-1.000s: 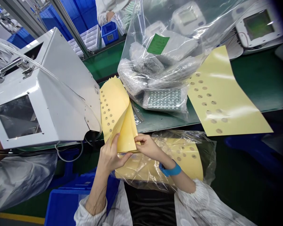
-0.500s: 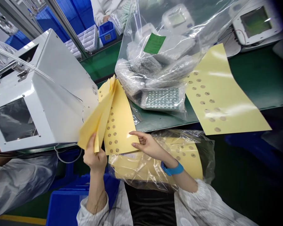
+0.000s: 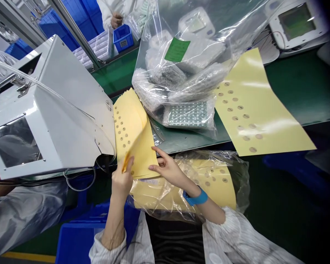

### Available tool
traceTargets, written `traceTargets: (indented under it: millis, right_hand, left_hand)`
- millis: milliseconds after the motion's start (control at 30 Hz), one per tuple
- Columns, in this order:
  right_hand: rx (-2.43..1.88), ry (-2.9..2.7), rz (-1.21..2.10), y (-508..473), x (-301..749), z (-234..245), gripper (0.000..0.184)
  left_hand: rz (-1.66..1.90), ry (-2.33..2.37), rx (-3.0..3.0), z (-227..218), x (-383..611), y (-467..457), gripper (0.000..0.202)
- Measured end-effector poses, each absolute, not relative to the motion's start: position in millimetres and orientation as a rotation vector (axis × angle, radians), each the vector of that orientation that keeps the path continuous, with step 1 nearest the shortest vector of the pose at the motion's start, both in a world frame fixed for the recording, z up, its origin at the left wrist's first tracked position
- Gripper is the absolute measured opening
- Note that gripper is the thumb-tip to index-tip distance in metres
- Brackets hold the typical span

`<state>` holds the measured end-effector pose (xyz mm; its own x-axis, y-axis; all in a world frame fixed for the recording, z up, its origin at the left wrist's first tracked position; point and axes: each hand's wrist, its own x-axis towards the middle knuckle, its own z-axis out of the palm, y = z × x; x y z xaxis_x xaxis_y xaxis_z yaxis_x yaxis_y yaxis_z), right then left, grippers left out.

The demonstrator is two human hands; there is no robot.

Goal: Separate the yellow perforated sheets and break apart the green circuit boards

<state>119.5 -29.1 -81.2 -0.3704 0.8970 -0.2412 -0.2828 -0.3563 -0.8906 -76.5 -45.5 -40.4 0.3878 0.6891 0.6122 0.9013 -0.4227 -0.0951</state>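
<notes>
A stack of yellow sheets (image 3: 129, 121) with rows of round dots lies at the green table's front edge, beside the white machine. My left hand (image 3: 122, 181) pinches the lower left corner of a sheet and curls it upward. My right hand (image 3: 167, 169) rests with fingers stretched out on the stack's lower right edge, holding it flat. A blue band (image 3: 195, 199) is on my right wrist. Below my hands a clear plastic bag (image 3: 222, 183) holds more yellow dotted sheets.
A white metal machine (image 3: 52, 113) fills the left. A large clear bag (image 3: 181, 73) of packed parts sits behind the stack. One yellow dotted sheet (image 3: 258, 110) lies to the right. Blue bins (image 3: 74, 242) stand below. Another person's hand (image 3: 116, 19) works at the far side.
My left hand had lifted several sheets up and to the left; now they are back down on the stack, and it holds only a curled corner. My right hand stays on the stack.
</notes>
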Motion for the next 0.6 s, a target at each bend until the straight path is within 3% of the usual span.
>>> traceTargets:
  millis: [133,267,433,600]
  right_hand:
    - [-1.082,-1.029,1.752,-29,115,-81,0.079]
    - [-1.240,-1.240,1.511,-28,113,-90,0.037]
    - [-1.214,-1.232,1.524,-27,111,-96,0.040]
    - [-1.131,-1.224,1.614,-26,119,-84,0.045]
  left_hand:
    - [-0.539,-1.345,-2.510,-31,-61,-48,0.032]
    - [-0.549,-1.382,-2.560,-23,-56,-47,0.046]
    - [-0.399,-1.363,-2.652,-19,-62,-44,0.053]
    - [-0.538,-1.385,-2.594,-22,-63,-43,0.034]
